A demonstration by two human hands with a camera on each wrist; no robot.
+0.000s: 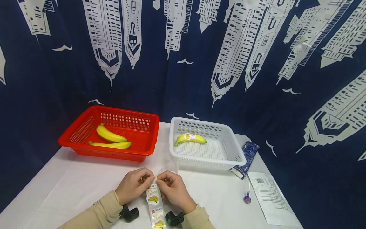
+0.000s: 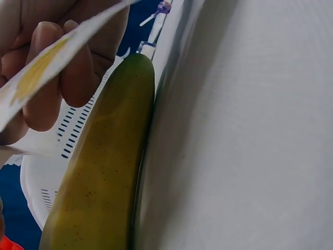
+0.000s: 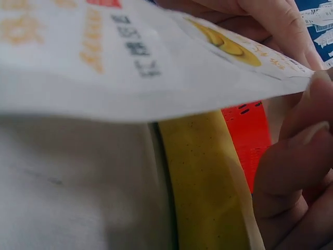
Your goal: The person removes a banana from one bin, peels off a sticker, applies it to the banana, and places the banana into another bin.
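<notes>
Both hands meet at the upper end of a strip of banana stickers, which trails down toward the table's near edge. My left hand pinches that end between thumb and forefinger, and my right hand pinches it from the other side. In the right wrist view, the strip's printed face stretches to the right hand's fingertips. Under the strip lies a yellow banana with a green tip, mostly hidden in the head view.
A red basket at back left holds two bananas. Right of it, a white basket holds one banana bearing a sticker. On the right lie a dark blue packet, a lollipop and a white printed sheet.
</notes>
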